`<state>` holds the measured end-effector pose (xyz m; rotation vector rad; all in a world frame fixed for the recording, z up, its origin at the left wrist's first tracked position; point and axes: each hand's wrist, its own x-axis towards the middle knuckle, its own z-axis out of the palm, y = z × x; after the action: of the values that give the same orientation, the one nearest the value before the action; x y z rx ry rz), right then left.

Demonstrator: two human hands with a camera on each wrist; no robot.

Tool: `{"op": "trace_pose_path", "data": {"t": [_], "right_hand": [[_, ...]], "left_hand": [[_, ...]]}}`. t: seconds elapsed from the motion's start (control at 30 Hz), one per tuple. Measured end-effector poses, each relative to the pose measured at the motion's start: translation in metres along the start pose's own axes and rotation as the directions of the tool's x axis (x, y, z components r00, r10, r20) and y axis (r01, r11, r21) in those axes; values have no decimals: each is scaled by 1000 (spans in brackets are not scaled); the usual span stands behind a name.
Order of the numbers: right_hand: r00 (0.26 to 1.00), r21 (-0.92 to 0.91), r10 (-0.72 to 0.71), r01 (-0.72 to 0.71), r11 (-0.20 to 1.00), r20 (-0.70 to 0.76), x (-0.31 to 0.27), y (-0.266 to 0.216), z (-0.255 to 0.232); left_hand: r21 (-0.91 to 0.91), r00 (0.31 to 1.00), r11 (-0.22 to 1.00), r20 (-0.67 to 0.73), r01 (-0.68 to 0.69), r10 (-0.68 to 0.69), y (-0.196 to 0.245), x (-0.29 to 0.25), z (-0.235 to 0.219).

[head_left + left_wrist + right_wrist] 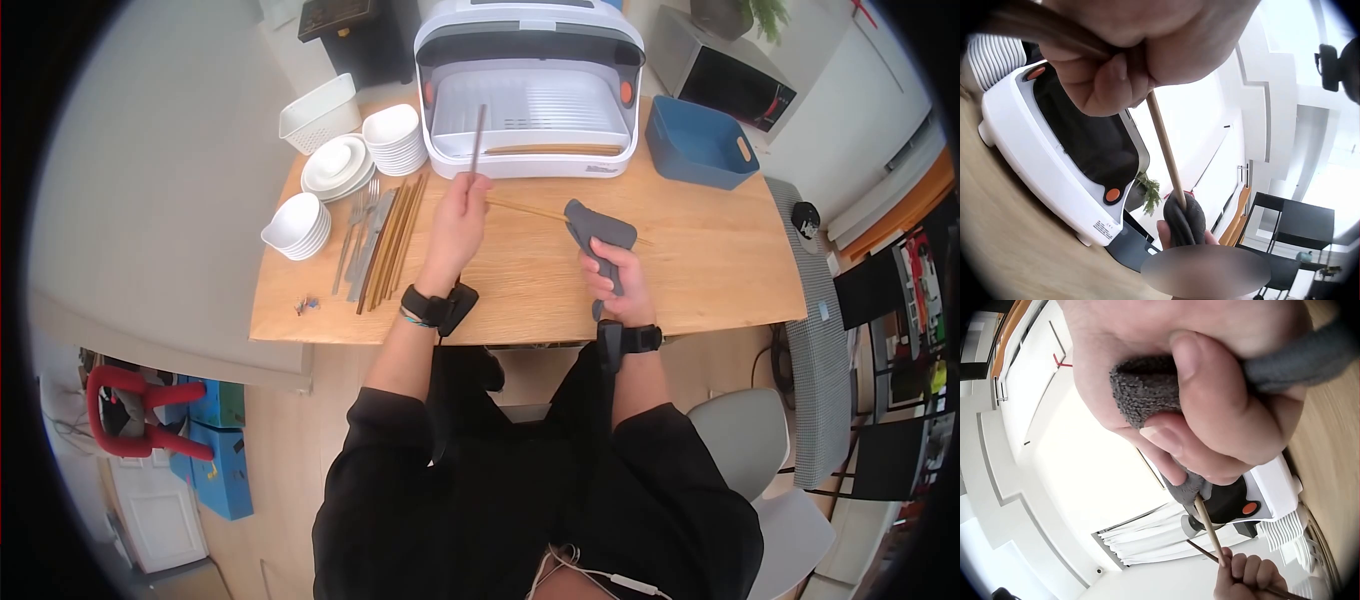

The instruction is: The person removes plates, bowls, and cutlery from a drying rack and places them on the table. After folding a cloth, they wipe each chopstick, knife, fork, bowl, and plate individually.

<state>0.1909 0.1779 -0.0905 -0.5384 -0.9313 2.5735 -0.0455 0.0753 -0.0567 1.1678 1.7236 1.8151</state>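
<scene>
Evidently, the left hand (462,215) is gripping two sticks at once: a pale chopstick (530,209), which is running out toward 3 o'clock, and a dark chopstick (479,138), which is pointing up toward 12. The right hand (622,275) is clutching a grey cloth (608,228); the cloth is enclosing the pale chopstick's far part, with a short end showing beyond it, between 3 and 4 o'clock. Judging by this, the hands are wiping the stick. To do it well, the left hand should be anchoring the pale chopstick near its end, while the right should be squeezing lightly and sliding the cloth along the stick's own line, without bending it; turning it between strokes would let the cloth reach every side. The dark chopstick should be pointing clear of the cloth's path.

Several details are escaping view. The cloth is hiding the wood inside it, so its cleanness is impossible to judge. In the head view the left hand itself is concealing how its fingers are separating the sticks. In the left wrist view a blurred patch is masking much of the right hand at 6 o'clock. Toward 8 o'clock from the left hand, small scraps (307,304) are lying on the table (715,260), too tiny to identify.
</scene>
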Motion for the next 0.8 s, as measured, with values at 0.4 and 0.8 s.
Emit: {"op": "trace_pose_path", "data": {"t": [0.4, 0.8], "right_hand": [[938, -508, -267, 122, 853, -222, 23, 6, 36], [372, -841, -928, 509, 184, 22, 13, -7, 37]], "left_hand": [[372, 792, 702, 360, -607, 494, 80, -22, 46], [239, 298, 196, 541, -951, 786, 114, -57, 102]]}}
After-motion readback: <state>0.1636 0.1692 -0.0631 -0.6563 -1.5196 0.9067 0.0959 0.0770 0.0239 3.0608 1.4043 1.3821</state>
